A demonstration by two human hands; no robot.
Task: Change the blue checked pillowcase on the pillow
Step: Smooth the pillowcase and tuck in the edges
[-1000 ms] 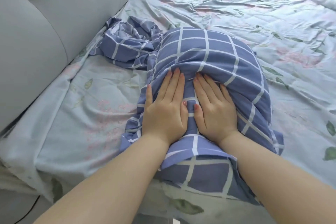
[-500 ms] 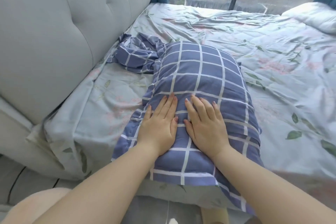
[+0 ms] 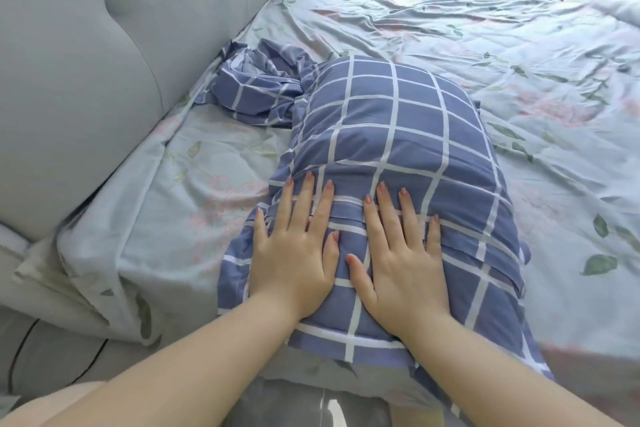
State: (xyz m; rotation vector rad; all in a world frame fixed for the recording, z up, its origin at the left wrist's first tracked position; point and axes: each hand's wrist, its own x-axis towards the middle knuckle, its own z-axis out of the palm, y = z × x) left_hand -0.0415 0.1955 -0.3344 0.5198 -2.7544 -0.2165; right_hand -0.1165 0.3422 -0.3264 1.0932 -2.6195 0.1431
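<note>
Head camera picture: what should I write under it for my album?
Left hand and right hand press flat on the blue checked pillow, a crumpled checked pillowcase lying behind it.

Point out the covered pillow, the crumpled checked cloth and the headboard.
covered pillow (image 3: 391, 121), head view: its checked top face.
crumpled checked cloth (image 3: 256, 90), head view: middle of the heap.
headboard (image 3: 121, 28), head view: a padded panel.
</note>
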